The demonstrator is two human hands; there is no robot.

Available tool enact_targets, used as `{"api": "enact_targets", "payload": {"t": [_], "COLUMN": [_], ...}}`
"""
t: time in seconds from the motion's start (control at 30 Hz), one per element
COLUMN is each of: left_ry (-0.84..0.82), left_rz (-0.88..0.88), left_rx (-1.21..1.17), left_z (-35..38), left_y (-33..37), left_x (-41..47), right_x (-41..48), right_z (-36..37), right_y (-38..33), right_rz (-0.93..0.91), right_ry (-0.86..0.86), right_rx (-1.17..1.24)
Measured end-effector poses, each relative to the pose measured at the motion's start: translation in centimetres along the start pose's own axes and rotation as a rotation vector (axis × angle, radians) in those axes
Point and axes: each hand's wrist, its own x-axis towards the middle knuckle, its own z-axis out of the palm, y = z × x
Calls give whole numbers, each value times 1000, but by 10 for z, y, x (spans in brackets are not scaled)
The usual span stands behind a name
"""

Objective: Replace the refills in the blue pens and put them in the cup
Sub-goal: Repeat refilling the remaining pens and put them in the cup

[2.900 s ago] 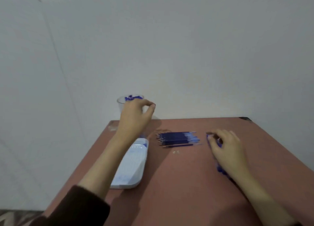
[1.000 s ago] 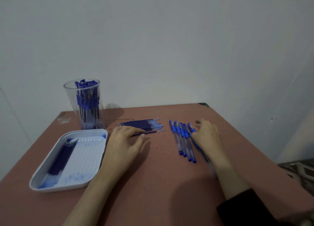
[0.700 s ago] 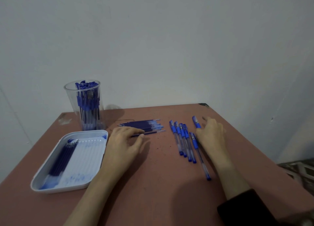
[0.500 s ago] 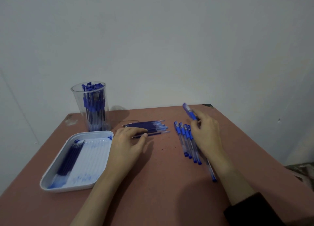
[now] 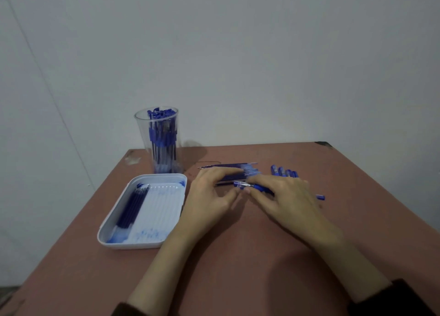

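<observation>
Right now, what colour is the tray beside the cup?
The tray is white, with blue smears inside; head view.

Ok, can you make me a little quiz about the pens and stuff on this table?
1. True or false: the clear cup lies on its side.
2. What does the right hand grip? A) a blue pen B) a spoon C) a book
3. Fill in: the dark refills in the white tray lie along its ____ side.
Key: 1 false, it stands upright. 2 A. 3 left.
</observation>
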Motion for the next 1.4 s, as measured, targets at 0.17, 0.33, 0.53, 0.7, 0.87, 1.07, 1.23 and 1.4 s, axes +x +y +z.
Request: {"api": "enact_targets", "payload": {"t": [0.17, 0.33, 0.53, 0.7, 0.87, 1.07, 1.23, 1.4], "left_ry": [-26, -16, 42, -213, -468, -256, -218, -180], "left_rz": [10, -24, -126, -206, -130, -322, -475, -521], "left_rx": [-71, -121, -100, -35, 10, -496, -1090, -1206], "left_z": [1, -2, -4, -6, -5, 1, -4, -1], "left_y": [0, -1, -5, 3, 3, 6, 16, 19], "left_x": [-1, 0, 3, 0, -2, -1, 1, 2], "right_x": [0, -2, 2, 4, 5, 8, 7, 8], "right_z": [-3, -7, -9, -9, -18, -21, -19, -19], "right_y": [-5, -8, 2, 9, -3, -14, -24, -27], "right_rz": [-3, 43, 188, 253, 236, 459, 541, 548], "right_ry": [81, 73, -10, 120, 266, -12, -321, -403], "right_rx": [-103, -160, -122, 41, 412, 1121, 1330, 1416]}}
